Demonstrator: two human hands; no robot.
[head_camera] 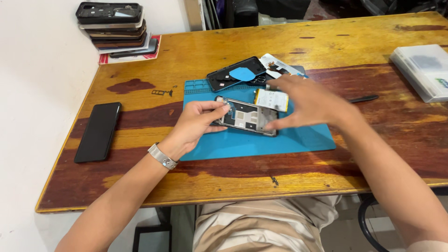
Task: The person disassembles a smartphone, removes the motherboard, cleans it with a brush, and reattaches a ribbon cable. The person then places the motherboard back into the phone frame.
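Note:
An opened phone frame (246, 116) with its inner parts exposed lies on a blue work mat (252, 142). My left hand (198, 123) grips the frame's left end between thumb and fingers. My right hand (305, 102) hovers over the frame's right end, its thumb touching the frame's right edge and its fingers spread above the mat. A flat battery (271, 99) lies on the mat just behind the frame, partly under my right hand. A black phone back cover (236, 73) with a blue patch rests at the mat's far edge.
A black phone (98, 131) lies face up at the table's left. A stack of phone bodies (114, 27) stands at the far left corner. A white box (422, 70) sits at the right, a black stylus-like tool (364, 98) beside the mat, a SIM tray (162, 92) left of it.

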